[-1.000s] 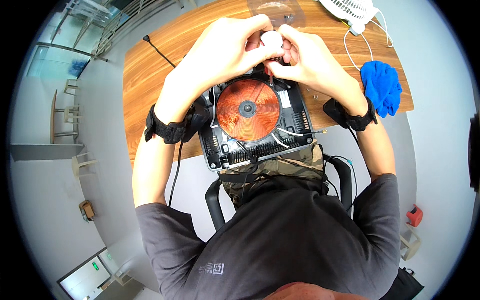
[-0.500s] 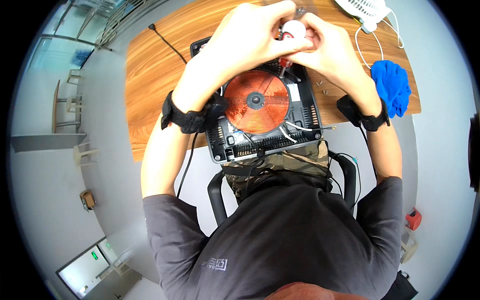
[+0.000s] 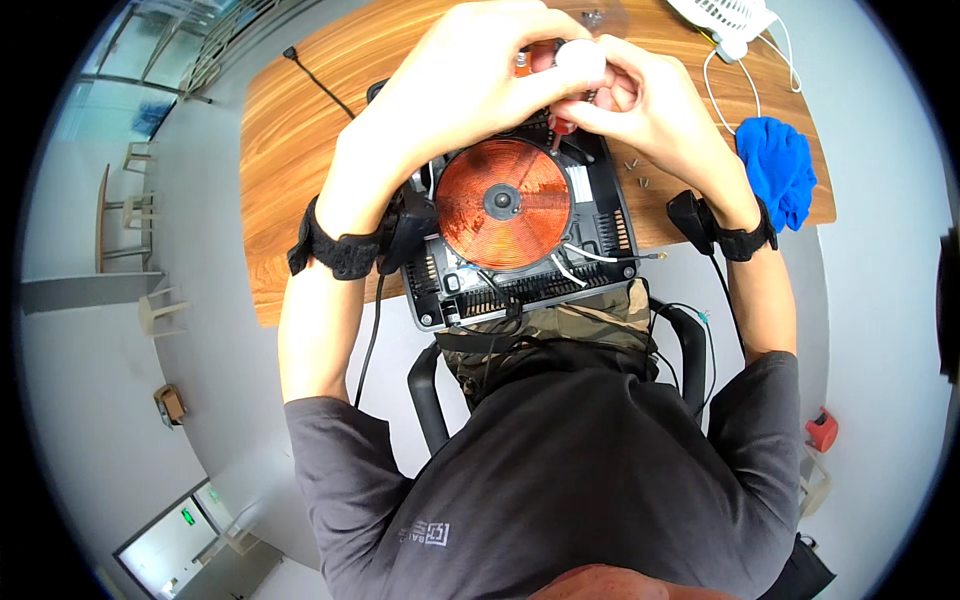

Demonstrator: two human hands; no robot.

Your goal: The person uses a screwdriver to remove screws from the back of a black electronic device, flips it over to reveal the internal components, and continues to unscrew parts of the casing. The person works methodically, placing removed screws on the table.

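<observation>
Both my hands are closed round a screwdriver (image 3: 563, 126) with a red handle and a white rounded top. It stands nearly upright, its metal tip down beside a copper coil (image 3: 470, 215). My left hand (image 3: 500, 75) has thumb and fingers at the white top. My right hand (image 3: 650, 100) grips the handle from the other side, fingertips partly hidden. Below them lies the open black housing (image 3: 618, 235) of an induction cooker, with the round coil and loose white wires (image 3: 590, 255). Whether the tip sits on a screw is too small to tell.
A few loose screws (image 3: 643, 183) lie on the wooden table (image 3: 290, 190) to the right of the housing. Farther right are a blue cloth (image 3: 777, 170) and a white appliance (image 3: 735, 25) with a cord. A black plug cable (image 3: 315, 75) crosses the left side.
My left thumb now covers more of the screwdriver's white top, and my left hand has turned slightly. The whole view has shifted a little; the tip stays beside the coil.
</observation>
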